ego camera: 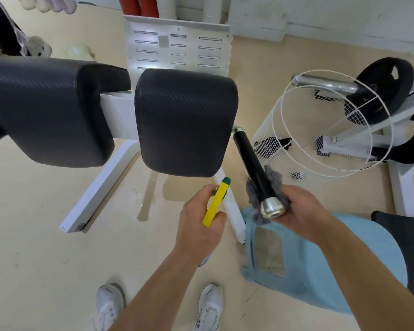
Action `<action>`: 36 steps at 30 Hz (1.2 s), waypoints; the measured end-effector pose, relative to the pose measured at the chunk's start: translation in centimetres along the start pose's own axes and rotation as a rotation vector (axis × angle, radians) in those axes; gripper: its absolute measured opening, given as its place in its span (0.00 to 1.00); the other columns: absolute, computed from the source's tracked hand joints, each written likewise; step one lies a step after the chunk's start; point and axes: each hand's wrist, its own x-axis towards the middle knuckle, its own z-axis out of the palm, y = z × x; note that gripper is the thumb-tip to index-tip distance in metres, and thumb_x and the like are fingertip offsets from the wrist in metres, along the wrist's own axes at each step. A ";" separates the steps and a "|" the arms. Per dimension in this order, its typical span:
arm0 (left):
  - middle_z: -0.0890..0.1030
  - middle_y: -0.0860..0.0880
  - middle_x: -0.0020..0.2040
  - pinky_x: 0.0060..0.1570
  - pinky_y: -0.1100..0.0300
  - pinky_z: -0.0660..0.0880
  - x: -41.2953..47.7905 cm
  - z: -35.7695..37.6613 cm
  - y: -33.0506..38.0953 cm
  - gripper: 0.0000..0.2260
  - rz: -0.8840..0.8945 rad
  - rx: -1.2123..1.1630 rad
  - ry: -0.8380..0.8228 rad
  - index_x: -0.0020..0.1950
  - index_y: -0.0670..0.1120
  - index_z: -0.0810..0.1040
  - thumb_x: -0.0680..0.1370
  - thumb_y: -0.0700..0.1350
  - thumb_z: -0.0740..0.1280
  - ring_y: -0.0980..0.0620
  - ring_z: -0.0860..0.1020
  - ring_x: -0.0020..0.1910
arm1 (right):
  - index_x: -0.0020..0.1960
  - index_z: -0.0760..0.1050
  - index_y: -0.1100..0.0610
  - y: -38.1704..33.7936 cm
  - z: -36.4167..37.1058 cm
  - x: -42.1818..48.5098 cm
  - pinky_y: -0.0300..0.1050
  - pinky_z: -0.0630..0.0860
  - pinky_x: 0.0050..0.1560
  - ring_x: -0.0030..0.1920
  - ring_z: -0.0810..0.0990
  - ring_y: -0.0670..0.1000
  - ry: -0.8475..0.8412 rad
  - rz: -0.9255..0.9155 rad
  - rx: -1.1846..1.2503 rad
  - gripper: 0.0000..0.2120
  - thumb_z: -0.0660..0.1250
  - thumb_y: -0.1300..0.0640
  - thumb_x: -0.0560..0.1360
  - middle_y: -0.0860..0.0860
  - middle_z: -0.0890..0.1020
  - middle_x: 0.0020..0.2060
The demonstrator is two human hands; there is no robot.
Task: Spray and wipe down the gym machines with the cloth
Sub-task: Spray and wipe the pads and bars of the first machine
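Head view, looking down at a gym machine. The left hand is curled round a yellow spray bottle with a green nozzle that points up and away toward the machine. The bottle's body is hidden under the palm, so whether a finger rests on the trigger cannot be told. The right hand grips a grey cloth, which is wrapped round the near end of a black handle, just above its chrome end cap. The handle slants away and to the left. The two hands are near each other but apart, each clamped on its own thing.

Behind the hands are the machine's two black padded cushions, one on the left and one at centre, carried on a white frame. A slotted metal footplate stands behind them. A wet patch lies on the beige floor below the centre cushion.

To the right stands a white wire basket, and beyond it a black weight plate on a steel bar. A light-blue plastic stool sits under the right forearm. Two white shoes show at the bottom edge.
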 end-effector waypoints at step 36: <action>0.79 0.59 0.41 0.37 0.50 0.82 2.9 -0.5 0.4 0.18 0.004 0.023 -0.015 0.55 0.63 0.74 0.74 0.41 0.65 0.52 0.79 0.39 | 0.60 0.82 0.54 -7.8 6.1 9.5 0.44 0.67 0.69 0.65 0.74 0.51 0.193 -0.499 -1.671 0.12 0.65 0.54 0.79 0.53 0.71 0.68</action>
